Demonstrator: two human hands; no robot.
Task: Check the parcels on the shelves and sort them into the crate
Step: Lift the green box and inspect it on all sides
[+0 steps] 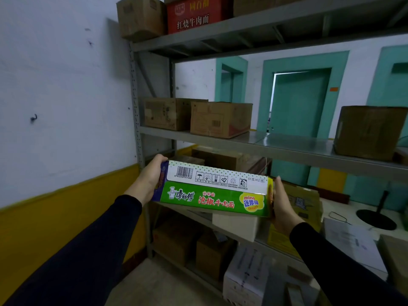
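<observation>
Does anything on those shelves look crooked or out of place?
One brown carton on the middle shelf sits askew, a corner jutting over the front edge. The green box is tilted only because both hands hold it. I see nothing spilled.

Head-worn, wide-angle, looking forward and slightly down, close on a green parcel [213, 191] at centre; grey shelves [265, 149] from 12 to 3 o'clock, white wall [66, 85] at 9.
</observation>
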